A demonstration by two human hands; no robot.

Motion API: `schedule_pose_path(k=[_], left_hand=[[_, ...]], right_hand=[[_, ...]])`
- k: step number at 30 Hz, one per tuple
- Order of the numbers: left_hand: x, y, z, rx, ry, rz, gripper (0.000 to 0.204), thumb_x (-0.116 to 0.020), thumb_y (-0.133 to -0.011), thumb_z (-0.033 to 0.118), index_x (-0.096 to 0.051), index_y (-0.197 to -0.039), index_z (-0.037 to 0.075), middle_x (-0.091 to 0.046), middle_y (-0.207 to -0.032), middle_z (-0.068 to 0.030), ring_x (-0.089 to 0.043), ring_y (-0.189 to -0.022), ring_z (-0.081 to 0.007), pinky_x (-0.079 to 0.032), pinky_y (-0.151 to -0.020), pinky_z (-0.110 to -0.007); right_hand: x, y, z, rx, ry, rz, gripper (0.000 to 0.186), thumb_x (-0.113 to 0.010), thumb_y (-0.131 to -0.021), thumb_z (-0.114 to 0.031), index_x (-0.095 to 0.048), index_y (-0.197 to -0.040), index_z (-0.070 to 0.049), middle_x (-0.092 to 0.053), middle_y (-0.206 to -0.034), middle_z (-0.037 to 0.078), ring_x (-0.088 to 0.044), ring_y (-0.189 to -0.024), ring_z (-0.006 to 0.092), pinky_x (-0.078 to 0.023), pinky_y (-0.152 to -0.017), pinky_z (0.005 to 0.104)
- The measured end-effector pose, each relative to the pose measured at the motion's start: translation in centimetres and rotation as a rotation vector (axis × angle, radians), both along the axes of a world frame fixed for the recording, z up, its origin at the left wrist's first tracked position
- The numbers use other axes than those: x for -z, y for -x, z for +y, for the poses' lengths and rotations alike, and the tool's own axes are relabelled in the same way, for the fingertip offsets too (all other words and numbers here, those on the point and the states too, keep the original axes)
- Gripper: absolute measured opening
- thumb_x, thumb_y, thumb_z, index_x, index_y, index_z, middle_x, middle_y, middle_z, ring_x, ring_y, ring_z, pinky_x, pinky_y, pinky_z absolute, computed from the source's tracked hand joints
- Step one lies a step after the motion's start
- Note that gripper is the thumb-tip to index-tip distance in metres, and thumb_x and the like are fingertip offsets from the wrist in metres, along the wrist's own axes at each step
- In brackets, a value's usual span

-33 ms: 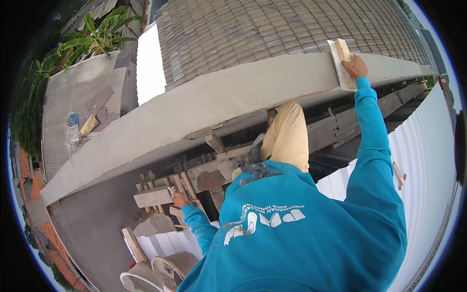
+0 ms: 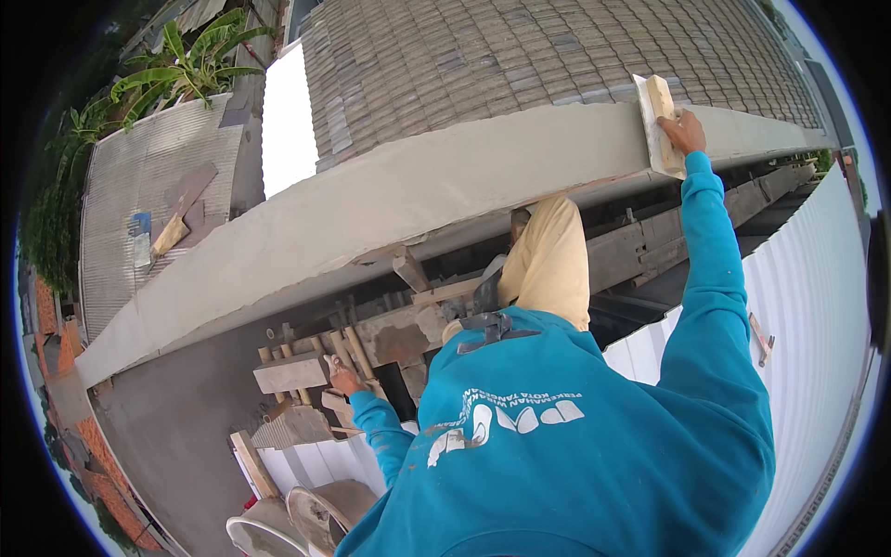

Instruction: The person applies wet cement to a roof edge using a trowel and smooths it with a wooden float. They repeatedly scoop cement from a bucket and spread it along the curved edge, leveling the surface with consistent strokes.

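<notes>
Right hand point(image 2: 684, 131) clamped on the handle of a wooden plaster float point(image 2: 657, 125), held flat against the upper edge of a long grey plastered beam point(image 2: 390, 200). Float directly under the palm, toward the beam's right end, teal-sleeved arm stretched full. Left hand point(image 2: 345, 379) far lower, touching a wooden block point(image 2: 290, 372) among scaffold timbers; cannot tell whether gripping. Nothing shifted against the earlier picture: likely smoothing at the same spot. Beyond, a tiled roof point(image 2: 520, 56).

Right hand point(image 2: 684, 131) raised, arm outstretched, grip closed — left hand point(image 2: 343, 379) low, fingers curled
</notes>
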State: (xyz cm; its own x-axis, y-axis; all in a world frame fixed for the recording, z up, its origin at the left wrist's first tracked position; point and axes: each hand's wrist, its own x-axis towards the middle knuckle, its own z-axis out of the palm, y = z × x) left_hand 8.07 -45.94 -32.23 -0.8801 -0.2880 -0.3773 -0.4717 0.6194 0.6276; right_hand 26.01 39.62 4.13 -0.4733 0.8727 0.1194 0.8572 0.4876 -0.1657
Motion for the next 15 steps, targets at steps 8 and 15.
schedule_pose_path(k=[8, 15], left_hand=[[-2.2, -3.3, 4.9, 0.060, -0.168, 0.123, 0.055, -0.052, -0.098, 0.030, -0.045, -0.139, -0.007, -0.056, -0.131, -0.0210, -0.058, -0.109, -0.0265, -0.043, -0.094, -0.034], [-4.6, -4.7, 7.4, -0.097, -0.280, 0.127, 0.052, -0.053, -0.097, 0.030, -0.050, -0.137, -0.003, -0.053, -0.137, -0.0238, -0.058, -0.115, -0.0310, -0.043, -0.100, -0.038]], right_hand=[[3.0, 7.6, -13.0, -0.098, 0.195, 0.164, 0.072, -0.075, -0.068, -0.041, -0.062, -0.118, 0.009, -0.068, -0.102, 0.027, -0.069, -0.094, 0.0354, -0.052, -0.084, 0.0402], [1.1, 18.2, -30.3, -0.403, 0.339, 0.223, 0.056, -0.072, -0.067, -0.039, -0.067, -0.094, 0.009, -0.068, -0.083, 0.025, -0.067, -0.080, 0.0385, -0.052, -0.074, 0.0442]])
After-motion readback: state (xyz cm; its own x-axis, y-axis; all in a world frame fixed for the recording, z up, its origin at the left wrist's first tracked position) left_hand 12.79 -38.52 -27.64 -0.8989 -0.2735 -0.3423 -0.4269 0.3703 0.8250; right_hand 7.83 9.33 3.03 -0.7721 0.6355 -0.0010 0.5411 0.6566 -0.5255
